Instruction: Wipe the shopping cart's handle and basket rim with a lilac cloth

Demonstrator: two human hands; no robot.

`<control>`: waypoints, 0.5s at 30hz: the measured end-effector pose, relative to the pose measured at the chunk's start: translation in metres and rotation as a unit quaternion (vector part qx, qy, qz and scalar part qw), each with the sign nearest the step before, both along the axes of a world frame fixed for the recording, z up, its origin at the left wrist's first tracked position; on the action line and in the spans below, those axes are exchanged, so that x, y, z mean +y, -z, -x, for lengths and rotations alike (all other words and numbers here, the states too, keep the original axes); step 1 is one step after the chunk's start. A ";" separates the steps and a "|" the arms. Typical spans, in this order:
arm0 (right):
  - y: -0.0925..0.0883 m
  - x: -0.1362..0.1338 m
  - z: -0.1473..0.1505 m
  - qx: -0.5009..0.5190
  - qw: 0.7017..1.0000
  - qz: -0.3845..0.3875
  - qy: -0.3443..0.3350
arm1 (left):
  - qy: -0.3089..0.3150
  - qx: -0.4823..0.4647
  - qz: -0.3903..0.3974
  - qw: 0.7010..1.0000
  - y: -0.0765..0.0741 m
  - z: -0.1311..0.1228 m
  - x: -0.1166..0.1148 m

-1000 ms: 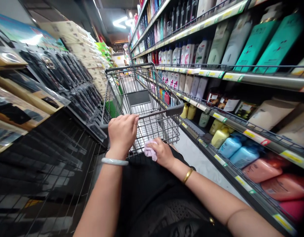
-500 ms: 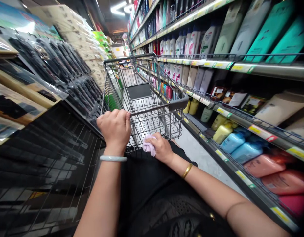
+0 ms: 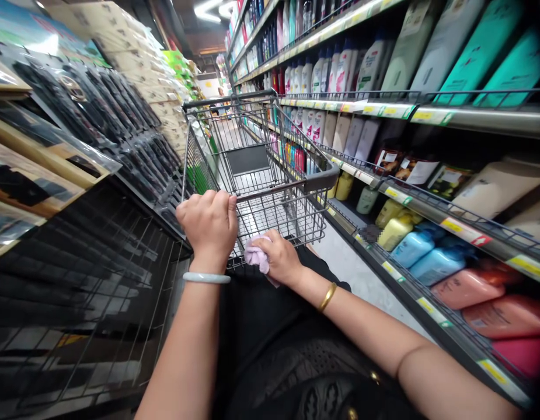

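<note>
A grey wire shopping cart (image 3: 261, 169) stands in a narrow store aisle right in front of me. My left hand (image 3: 209, 223) is wrapped round the left part of the cart's handle bar (image 3: 291, 188). My right hand (image 3: 281, 258) sits low against the cart's near wall, closed on a crumpled pale purple cloth (image 3: 256, 255). The cart's basket looks bare inside. A pale bangle is on my left wrist and a gold one on my right.
Shelves of bottles (image 3: 410, 245) and pouches run along the right side. On the left hang black packaged goods (image 3: 121, 122) above a dark wire rack (image 3: 90, 291). Stacked cartons (image 3: 147, 70) line the aisle farther on. Grey floor (image 3: 352, 274) shows between cart and shelves.
The view has shifted forward along the aisle with the cart. My left hand's grip on the handle is the same and my right hand still holds the cloth.
</note>
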State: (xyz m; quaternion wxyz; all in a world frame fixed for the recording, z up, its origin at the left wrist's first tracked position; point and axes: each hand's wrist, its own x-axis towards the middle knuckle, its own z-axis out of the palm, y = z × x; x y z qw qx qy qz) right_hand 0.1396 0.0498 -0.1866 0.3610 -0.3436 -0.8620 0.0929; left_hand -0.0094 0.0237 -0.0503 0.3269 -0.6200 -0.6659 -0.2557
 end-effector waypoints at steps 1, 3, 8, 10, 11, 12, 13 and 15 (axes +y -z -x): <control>-0.006 0.000 0.001 0.007 1.000 -0.001 0.000 | 0.003 0.002 -0.004 1.000 0.000 0.000 0.000; -0.012 -0.001 0.003 0.000 1.000 -0.007 0.004 | 0.006 0.012 -0.013 1.000 0.001 0.000 0.000; 0.002 -0.005 0.004 -0.060 0.998 -0.013 0.005 | 0.001 0.029 -0.014 0.999 0.001 0.000 -0.001; 0.000 -0.007 0.005 -0.051 0.999 -0.012 0.007 | 0.000 0.030 -0.011 0.999 0.000 0.000 -0.001; -0.004 -0.007 0.006 -0.041 0.999 -0.015 0.007 | 0.000 0.029 -0.009 1.000 -0.001 -0.001 -0.002; -0.009 -0.007 0.009 -0.031 0.999 -0.021 0.007 | -0.002 0.026 -0.006 1.000 -0.001 -0.001 -0.002; -0.014 -0.007 0.012 -0.024 0.999 -0.030 0.006 | -0.003 0.023 -0.003 1.000 -0.002 -0.002 -0.003; -0.019 -0.007 0.020 -0.028 0.998 -0.051 0.001 | -0.001 0.010 0.004 1.000 -0.002 -0.003 -0.004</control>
